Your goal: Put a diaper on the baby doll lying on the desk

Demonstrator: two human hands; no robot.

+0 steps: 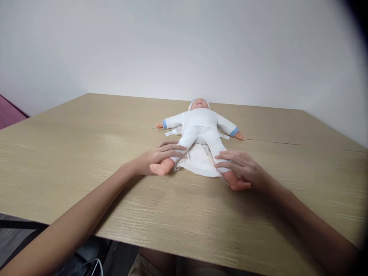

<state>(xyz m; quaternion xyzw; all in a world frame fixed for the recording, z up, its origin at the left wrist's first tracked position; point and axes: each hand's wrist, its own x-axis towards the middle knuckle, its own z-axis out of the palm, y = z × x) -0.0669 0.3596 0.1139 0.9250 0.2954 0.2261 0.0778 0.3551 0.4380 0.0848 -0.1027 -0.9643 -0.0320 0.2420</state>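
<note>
A baby doll in white clothes with blue cuffs lies on its back, head away from me, arms out and legs spread. Under its hips and between its legs is an opened white diaper, with its tabs sticking out at both sides of the waist. My left hand rests on the doll's leg at the left, fingers stretched over the shin. Over the lower leg at the right lies my right hand, fingers extended across the white fabric. The thumbs are mostly hidden.
The doll lies on a wide light wooden table with a seam running across it. Behind stands a plain white wall. Below the front edge are a dark bag-like thing and a white cable. Something pink shows at the far left.
</note>
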